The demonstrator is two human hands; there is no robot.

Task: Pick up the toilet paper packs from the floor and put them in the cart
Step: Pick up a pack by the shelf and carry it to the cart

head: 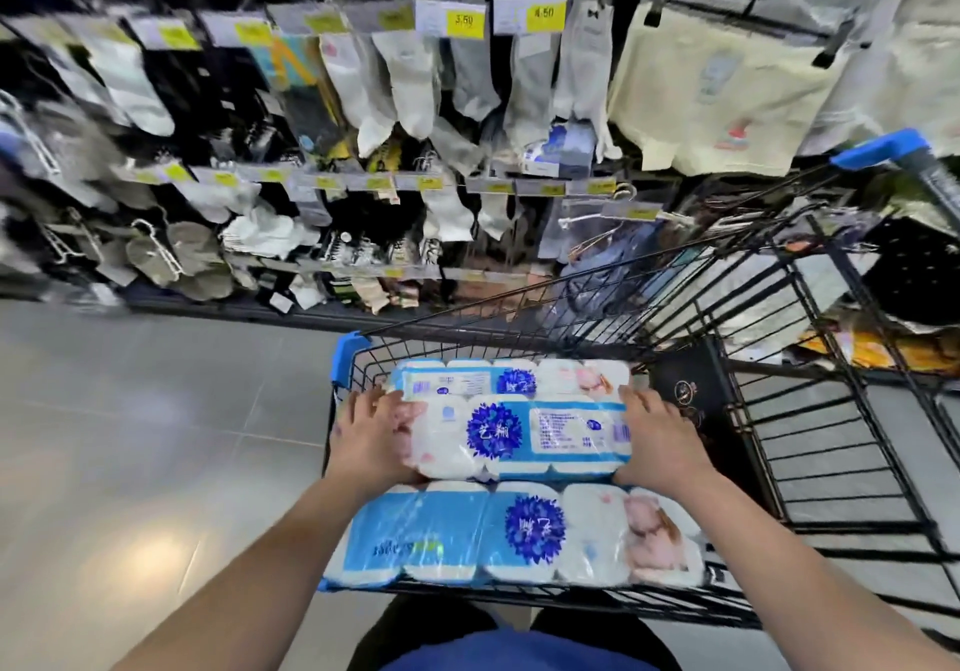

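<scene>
A black wire cart (810,410) with blue corner caps stands in front of me. Three blue-and-white toilet paper packs lie in its left end. I hold the middle pack (524,436) from both ends: my left hand (374,436) grips its left end and my right hand (660,441) presses its right end. It rests between the far pack (514,376) and the near pack (514,535). The near pack lies along the cart's near rim. No pack shows on the floor in this view.
A shelf wall hung with socks (405,83) and price tags runs behind the cart. Grey tiled floor (145,436) spreads to the left. The cart's blue handle (883,148) sticks up at the upper right. A dark box (691,389) sits in the cart beside the packs.
</scene>
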